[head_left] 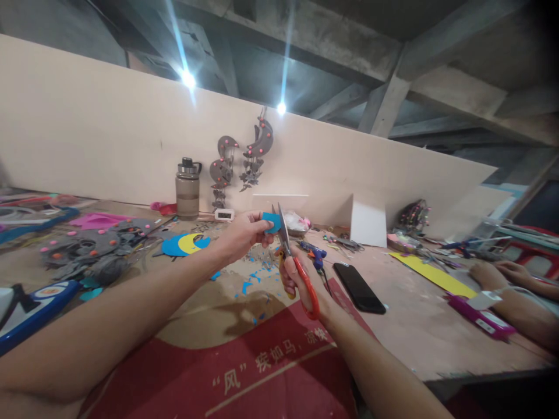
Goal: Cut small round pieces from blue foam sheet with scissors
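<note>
My left hand [244,234] pinches a small piece of blue felt or foam sheet [271,222]; which material it is I cannot tell. Fingers of my right hand [296,273] are wrapped round the handles of red-handled scissors [311,291]. The blades point up and stand slightly apart, right at the blue piece's right edge. Under both hands, blue scraps [248,286] lie scattered on a red and tan cardboard sheet [279,384]. Left of them rests a blue shape with a yellow crescent [190,243], partly behind my left wrist.
A bottle [187,192] and small white digital display [224,215] stand at the back. Grey crescent hangings [259,139] are on the wall. To the right are a blue glue gun [314,251], black phone [358,287], purple power strip [480,315] and another person's hands [489,273].
</note>
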`<state>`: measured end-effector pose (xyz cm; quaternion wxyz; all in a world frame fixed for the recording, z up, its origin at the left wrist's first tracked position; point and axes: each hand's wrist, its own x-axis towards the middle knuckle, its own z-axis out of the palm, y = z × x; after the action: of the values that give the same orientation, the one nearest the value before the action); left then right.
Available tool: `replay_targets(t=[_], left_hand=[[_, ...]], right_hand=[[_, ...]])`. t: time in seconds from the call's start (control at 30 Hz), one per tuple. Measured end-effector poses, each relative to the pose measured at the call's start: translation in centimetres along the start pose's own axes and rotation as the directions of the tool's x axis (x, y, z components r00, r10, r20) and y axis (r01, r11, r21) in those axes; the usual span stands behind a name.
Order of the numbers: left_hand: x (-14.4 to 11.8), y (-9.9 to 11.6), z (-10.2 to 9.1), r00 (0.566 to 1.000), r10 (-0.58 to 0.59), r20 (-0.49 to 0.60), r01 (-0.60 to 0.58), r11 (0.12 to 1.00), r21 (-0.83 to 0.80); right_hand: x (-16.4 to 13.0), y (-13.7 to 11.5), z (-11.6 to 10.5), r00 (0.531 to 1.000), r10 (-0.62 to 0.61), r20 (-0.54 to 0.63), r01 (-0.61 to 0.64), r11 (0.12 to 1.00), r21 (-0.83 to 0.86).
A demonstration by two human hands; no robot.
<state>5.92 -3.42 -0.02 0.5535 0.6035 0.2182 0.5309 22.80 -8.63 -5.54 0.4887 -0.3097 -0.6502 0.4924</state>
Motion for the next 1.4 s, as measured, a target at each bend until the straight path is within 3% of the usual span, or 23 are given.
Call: replay_targets(t=[1.0, 1.4], left_hand=[[0.1, 0.0, -0.2, 1.000, 0.017, 0.019, -0.017, 1.000, 0.022], [-0.4, 0.5, 0.6, 0.999, -0.043, 0.008, 0.043, 0.999, 0.004]], right_hand=[[0.4, 1.1, -0.7, 0.993, 0.105, -0.049, -0.105, 0.994, -0.009], [-0.3, 0.2, 0.4, 0.997, 0.044, -0.063, -0.039, 0.996, 0.076]])
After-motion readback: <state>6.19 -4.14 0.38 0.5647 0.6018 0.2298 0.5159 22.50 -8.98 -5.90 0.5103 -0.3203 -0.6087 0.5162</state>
